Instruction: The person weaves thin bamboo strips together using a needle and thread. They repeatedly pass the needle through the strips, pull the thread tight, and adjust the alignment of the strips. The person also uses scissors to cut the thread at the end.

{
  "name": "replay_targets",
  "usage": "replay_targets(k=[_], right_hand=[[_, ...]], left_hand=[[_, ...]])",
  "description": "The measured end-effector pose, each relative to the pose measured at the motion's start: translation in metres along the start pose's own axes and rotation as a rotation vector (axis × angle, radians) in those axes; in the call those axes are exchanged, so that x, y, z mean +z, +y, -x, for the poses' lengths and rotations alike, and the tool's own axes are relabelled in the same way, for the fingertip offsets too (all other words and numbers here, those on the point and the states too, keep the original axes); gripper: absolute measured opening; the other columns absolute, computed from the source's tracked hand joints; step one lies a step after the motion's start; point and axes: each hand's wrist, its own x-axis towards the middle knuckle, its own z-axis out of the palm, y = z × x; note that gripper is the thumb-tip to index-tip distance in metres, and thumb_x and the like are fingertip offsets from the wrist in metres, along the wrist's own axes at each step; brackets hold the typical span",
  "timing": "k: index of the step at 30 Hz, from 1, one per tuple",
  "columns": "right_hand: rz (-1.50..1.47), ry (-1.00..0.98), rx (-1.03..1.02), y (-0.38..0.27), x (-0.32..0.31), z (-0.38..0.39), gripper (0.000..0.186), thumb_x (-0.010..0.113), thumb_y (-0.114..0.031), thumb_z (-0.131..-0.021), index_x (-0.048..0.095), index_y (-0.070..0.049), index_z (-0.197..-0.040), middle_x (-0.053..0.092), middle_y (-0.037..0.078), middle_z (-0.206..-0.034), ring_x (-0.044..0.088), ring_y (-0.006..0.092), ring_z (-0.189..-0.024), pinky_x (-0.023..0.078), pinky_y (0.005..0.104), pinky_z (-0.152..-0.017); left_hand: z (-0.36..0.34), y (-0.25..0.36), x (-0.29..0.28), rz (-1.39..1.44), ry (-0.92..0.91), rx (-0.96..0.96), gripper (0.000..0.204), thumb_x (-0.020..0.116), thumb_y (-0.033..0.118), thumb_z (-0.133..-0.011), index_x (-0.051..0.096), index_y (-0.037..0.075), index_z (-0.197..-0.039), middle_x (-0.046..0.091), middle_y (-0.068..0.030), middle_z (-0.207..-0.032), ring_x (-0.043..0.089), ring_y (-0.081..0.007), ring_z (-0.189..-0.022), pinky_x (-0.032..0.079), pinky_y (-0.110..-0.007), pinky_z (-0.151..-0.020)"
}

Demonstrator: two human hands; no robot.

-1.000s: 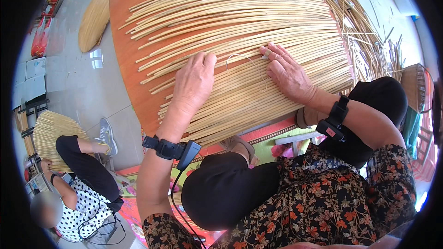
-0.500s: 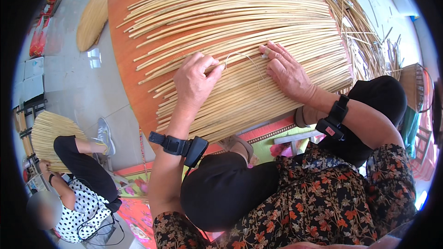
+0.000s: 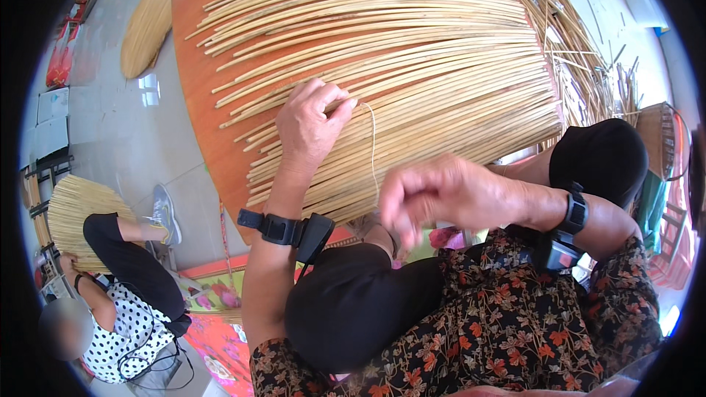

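A wide row of pale, thin plant stalks (image 3: 456, 59) lies side by side on an orange-brown board (image 3: 202, 95), their left ends fanned apart. My left hand (image 3: 312, 125) rests on the left part of the row, its thumb and forefinger pinched on a stalk where a cream string (image 3: 373, 143) comes out. From that pinch the string runs down toward me, over the near stalks, to the fingertips of my right hand (image 3: 452, 195). That hand is raised near the row's close edge, with fingers curled and blurred by motion; the string's end is hidden there.
A pile of loose stalks (image 3: 566, 59) stands beyond the board's right side. At left, a person (image 3: 132, 331) in a dotted top sits with a fan-shaped stalk panel (image 3: 84, 213). An oval woven panel (image 3: 151, 26) lies on the tiled floor (image 3: 132, 132).
My right hand has left the stalks and moved down toward me and left. The string, loosely looped before, is now drawn out long. My left hand stays almost in place.
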Motion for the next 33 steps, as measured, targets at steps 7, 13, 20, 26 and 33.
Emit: replay_targets(k=[7, 13, 20, 26, 33], right_hand=[[0.288, 0.869, 0.036, 0.043, -0.027, -0.048, 0.016, 0.076, -0.016, -0.099, 0.073, -0.001, -0.094, 0.06, -0.004, -0.068, 0.054, 0.003, -0.059, 0.045, 0.0222, -0.054], [0.438, 0.97, 0.019, 0.064, -0.024, -0.061, 0.026, 0.077, -0.024, -0.096, 0.076, 0.002, -0.092, 0.065, 0.007, -0.064, 0.06, 0.0138, -0.06, 0.051, 0.0334, -0.06], [0.29, 0.93, 0.137, 0.059, -0.025, -0.062, 0.02, 0.066, -0.017, -0.101, 0.07, 0.002, -0.105, 0.066, 0.007, -0.064, 0.065, 0.0117, -0.057, 0.053, 0.031, -0.055], [0.348, 0.869, 0.16, 0.058, -0.026, -0.061, 0.017, 0.062, -0.012, -0.102, 0.069, 0.004, -0.105, 0.067, 0.008, -0.066, 0.065, 0.0138, -0.051, 0.053, 0.0311, -0.05], [0.341, 0.877, 0.129, 0.061, -0.025, -0.062, 0.018, 0.062, -0.012, -0.102, 0.069, 0.004, -0.107, 0.067, 0.008, -0.065, 0.064, 0.0143, -0.05, 0.053, 0.0311, -0.05]], left_hand=[[-0.002, 0.007, -0.004, -0.009, -0.084, -0.056, 0.014, 0.087, 0.016, -0.084, 0.076, 0.008, -0.087, 0.071, -0.0033, -0.088, 0.07, -0.0236, -0.086, 0.057, -0.037, -0.074], [0.0, 0.008, -0.005, -0.017, -0.083, -0.053, 0.014, 0.087, 0.014, -0.083, 0.076, 0.008, -0.087, 0.072, -0.0033, -0.088, 0.07, -0.023, -0.086, 0.057, -0.037, -0.074], [-0.001, 0.009, -0.003, -0.008, -0.072, -0.054, 0.014, 0.088, 0.012, -0.082, 0.076, 0.008, -0.087, 0.072, -0.0025, -0.088, 0.07, -0.0219, -0.086, 0.057, -0.036, -0.074], [-0.002, 0.007, -0.001, 0.007, -0.034, -0.029, 0.014, 0.088, 0.016, -0.082, 0.074, 0.012, -0.082, 0.067, -0.001, -0.082, 0.068, -0.0223, -0.082, 0.056, -0.038, -0.068], [-0.003, 0.012, -0.004, -0.005, -0.088, -0.078, 0.013, 0.088, 0.011, -0.083, 0.075, 0.007, -0.086, 0.073, -0.0021, -0.088, 0.071, -0.0211, -0.086, 0.058, -0.035, -0.076]])
